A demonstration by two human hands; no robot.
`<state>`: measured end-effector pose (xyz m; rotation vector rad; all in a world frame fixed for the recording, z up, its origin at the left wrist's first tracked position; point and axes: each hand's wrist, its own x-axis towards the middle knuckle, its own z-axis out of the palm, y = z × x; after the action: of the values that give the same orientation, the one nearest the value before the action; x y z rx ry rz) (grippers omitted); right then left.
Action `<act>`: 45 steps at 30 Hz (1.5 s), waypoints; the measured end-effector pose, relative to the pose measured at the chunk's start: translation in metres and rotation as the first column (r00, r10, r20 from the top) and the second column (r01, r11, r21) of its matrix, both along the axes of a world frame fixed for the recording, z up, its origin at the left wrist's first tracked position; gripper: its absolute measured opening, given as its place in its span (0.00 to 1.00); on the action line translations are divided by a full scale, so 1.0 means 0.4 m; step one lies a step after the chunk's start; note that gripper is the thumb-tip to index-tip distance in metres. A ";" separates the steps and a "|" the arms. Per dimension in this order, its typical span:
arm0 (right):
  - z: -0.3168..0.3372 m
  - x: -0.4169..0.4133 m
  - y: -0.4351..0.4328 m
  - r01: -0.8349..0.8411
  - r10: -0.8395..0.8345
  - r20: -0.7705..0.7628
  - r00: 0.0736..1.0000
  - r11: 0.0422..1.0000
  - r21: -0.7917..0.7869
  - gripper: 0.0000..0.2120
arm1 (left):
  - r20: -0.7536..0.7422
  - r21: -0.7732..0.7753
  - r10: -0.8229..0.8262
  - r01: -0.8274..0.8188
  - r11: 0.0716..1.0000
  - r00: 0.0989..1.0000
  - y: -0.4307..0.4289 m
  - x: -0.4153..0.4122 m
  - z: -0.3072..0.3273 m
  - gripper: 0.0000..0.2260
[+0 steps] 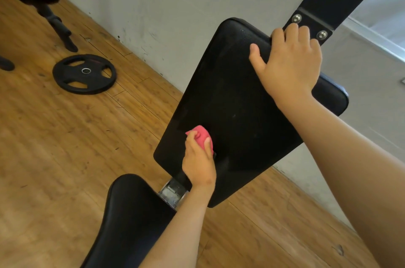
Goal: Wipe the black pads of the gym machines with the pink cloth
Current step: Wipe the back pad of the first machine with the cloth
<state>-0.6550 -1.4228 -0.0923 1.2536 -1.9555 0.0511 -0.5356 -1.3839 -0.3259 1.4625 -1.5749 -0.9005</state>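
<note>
At nine o'clock, I saw a black weight plate (84,74) lying flat on the wooden floor (54,147), well apart from the machine, with floorboards stretching between them. At six o'clock sat the seat pad (131,219), its rounded end just short of the lower edge of the back pad (236,97). The left hand (198,162) clenched the balled pink cloth (202,135) and pressed it to the back pad near its lower left edge. Toward two o'clock the right hand (289,66) gripped the pad's upper edge, fingers curled over it and thumb flat on its face, beside the bolted black bar (324,2).
</note>
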 end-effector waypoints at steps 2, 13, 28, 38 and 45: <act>-0.002 -0.002 -0.001 0.000 0.000 -0.004 1.000 1.000 -0.002 0.28 | 0.080 -0.004 -0.003 0.003 1.000 0.997 0.003 0.000 -0.037 0.22; -0.003 -0.002 -0.003 0.007 -0.007 -0.019 1.000 1.000 -0.002 0.29 | -0.140 0.242 -0.014 0.048 0.969 0.990 0.043 0.083 -0.109 0.14; -0.002 0.000 -0.002 0.001 -0.001 -0.014 1.000 1.000 0.000 0.29 | -0.046 0.071 -0.188 0.191 0.979 0.981 0.053 0.058 -0.110 0.10; -0.004 0.001 -0.001 -0.007 0.007 -0.006 1.000 1.000 -0.005 0.29 | -0.458 0.181 -0.090 0.192 0.965 0.884 0.068 0.067 -0.015 0.10; -0.004 -0.001 -0.001 -0.012 0.012 -0.002 1.000 1.000 -0.018 0.29 | -0.305 0.172 -0.128 0.186 0.967 0.944 0.071 0.030 -0.029 0.10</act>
<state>-0.6553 -1.4231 -0.0937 1.2534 -1.9424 0.0735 -0.5237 -1.3557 -0.3375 1.2769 -1.4260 -1.3368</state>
